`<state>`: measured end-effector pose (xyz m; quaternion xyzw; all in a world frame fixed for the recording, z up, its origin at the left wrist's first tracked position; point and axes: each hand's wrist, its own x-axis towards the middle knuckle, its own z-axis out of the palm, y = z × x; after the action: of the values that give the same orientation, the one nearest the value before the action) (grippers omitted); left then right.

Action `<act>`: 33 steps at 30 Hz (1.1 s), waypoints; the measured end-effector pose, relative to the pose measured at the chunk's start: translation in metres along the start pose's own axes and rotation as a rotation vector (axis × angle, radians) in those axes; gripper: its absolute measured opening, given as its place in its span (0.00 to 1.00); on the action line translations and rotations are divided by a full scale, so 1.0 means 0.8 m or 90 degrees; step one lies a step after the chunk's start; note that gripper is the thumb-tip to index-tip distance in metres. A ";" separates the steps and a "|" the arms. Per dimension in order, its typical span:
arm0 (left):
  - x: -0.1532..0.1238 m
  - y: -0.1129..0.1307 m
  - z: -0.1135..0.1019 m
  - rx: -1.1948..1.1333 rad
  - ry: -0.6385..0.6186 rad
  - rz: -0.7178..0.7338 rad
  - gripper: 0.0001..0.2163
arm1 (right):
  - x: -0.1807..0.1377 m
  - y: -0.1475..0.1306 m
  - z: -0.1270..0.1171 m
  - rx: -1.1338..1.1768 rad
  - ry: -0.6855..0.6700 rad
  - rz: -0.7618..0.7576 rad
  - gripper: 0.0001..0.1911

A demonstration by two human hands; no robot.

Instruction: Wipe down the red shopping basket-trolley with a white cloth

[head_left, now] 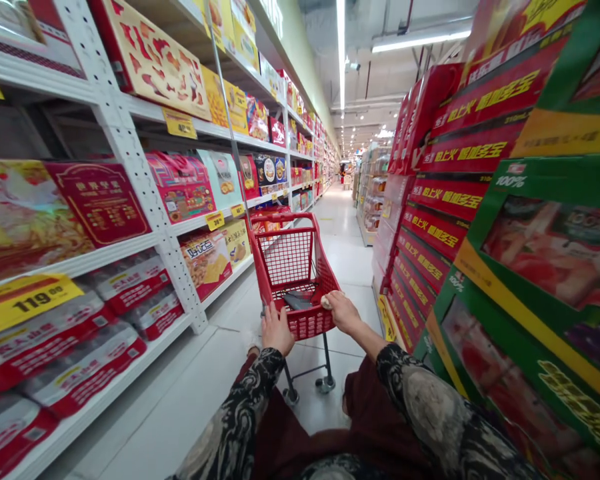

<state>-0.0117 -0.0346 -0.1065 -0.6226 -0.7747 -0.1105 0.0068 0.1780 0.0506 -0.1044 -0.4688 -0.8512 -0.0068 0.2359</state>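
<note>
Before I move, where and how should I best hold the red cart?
Probably grip the red cart by its near rim, from behind, one hand per end: it runs crosswise before you, your left hand and right hand at its corners.

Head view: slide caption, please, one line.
Left hand and right hand on a red cart, shelves to the left, stacked boxes to the right.

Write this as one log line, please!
left hand: on cart; right hand: on cart; shelf: left side; boxes: right side
</note>
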 end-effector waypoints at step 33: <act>-0.002 -0.012 0.013 0.045 -0.050 0.035 0.35 | 0.012 -0.069 0.035 0.118 0.073 0.096 0.24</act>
<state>-0.0189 -0.0364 -0.1186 -0.6470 -0.7602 -0.0586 0.0016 0.1182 0.0337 -0.1139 -0.5066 -0.7955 0.0631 0.3265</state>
